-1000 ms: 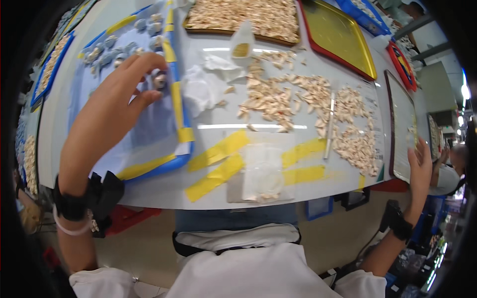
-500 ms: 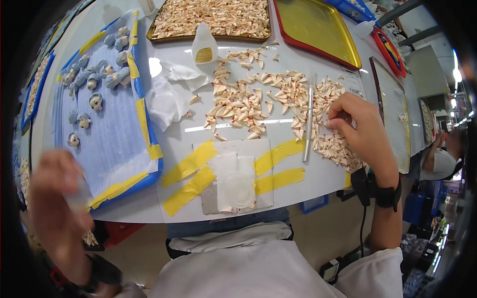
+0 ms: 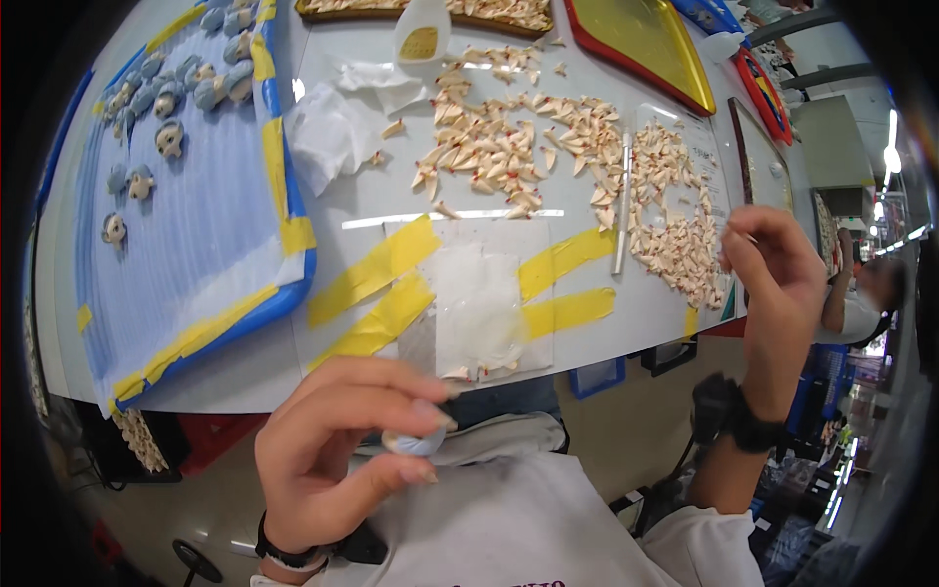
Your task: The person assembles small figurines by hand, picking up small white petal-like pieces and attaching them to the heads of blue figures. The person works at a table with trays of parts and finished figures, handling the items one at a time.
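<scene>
My left hand (image 3: 337, 445) pinches a small rounded blue-grey figurine piece (image 3: 419, 442) between thumb and fingers, just off the table's near edge. It resembles the figurine heads (image 3: 168, 139) with blue-grey caps on the blue-lined tray (image 3: 210, 235). My right hand (image 3: 782, 269) is raised beside the right-hand pile of small cream, red-tipped pointed pieces (image 3: 675, 245), its thumb and forefinger closed together. What they hold, if anything, is too small to make out. Between my hands lies a white pad (image 3: 479, 308), taped down with yellow strips (image 3: 567, 311).
A metal rod (image 3: 623, 205) divides the right-hand pile from more cream pieces (image 3: 489, 147). Behind them stand a white bottle (image 3: 424, 34) and crumpled white tissue (image 3: 337, 127). A gold tray with a red rim (image 3: 641, 49) lies at the far right. Another person (image 3: 866, 298) is at the right.
My left hand has swung from the far left to near the middle, bringing the blue-grey figurine piece. My right hand has lifted off the cream pile and moved right. The view has shifted.
</scene>
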`<state>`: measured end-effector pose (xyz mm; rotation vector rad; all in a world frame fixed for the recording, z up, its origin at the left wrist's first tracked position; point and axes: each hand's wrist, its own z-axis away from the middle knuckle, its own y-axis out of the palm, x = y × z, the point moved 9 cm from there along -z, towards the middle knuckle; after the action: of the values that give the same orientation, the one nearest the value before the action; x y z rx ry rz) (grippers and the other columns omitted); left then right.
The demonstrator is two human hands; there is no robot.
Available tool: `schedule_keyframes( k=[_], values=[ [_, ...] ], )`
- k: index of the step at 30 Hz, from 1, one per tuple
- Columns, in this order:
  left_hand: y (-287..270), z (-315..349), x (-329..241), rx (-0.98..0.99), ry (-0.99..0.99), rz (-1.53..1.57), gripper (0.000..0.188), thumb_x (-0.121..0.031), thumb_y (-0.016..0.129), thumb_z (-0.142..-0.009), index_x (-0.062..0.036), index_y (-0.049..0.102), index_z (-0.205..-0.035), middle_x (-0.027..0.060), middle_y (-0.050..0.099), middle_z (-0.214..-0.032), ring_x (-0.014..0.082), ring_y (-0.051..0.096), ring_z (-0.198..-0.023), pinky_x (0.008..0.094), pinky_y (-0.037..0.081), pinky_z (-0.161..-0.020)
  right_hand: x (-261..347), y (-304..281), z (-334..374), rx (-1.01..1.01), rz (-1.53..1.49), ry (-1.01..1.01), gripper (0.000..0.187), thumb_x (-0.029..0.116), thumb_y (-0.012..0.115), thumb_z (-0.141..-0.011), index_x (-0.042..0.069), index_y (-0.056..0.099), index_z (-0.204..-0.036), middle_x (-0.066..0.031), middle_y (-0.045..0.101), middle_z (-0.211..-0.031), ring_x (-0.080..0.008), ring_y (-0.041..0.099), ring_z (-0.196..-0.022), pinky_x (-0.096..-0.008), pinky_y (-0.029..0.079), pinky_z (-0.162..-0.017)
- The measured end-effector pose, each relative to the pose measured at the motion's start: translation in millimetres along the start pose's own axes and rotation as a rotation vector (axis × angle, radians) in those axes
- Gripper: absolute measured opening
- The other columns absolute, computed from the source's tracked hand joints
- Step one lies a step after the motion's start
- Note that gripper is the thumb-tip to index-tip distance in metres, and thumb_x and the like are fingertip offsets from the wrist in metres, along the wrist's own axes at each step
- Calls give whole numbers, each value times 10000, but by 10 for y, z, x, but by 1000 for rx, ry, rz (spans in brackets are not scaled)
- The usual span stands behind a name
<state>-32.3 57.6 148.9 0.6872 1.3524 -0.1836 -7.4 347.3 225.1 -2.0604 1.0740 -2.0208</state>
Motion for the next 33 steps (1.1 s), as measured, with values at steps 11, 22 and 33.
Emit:
schedule_keyframes(
  k=[11,22,33],
  values=[
    [-10,7,78,-69,112,66,327,-168,687,-769,17,520,-981,207,520,-1034,258,619,-817,259,510,-615,513,809,266,188,-83,-50,106,-55,621,-693,-35,571,-785,-122,559,-749,-161,544,-656,-243,428,-609],
    [-33,4,134,45,169,120,384,-155,731,-721,24,533,-997,217,518,-1037,240,626,-764,259,513,-603,697,1253,253,436,215,-265,185,-99,643,-557,-20,580,-712,-82,514,-751,-157,489,-714,-249,379,-643],
    [73,-55,41,-13,166,144,427,-145,776,-666,34,531,-968,197,523,-991,215,609,-754,259,509,-644,904,1217,467,459,172,-231,194,-53,703,-581,56,584,-687,-62,485,-705,-127,451,-639,-217,346,-567]
  ],
)
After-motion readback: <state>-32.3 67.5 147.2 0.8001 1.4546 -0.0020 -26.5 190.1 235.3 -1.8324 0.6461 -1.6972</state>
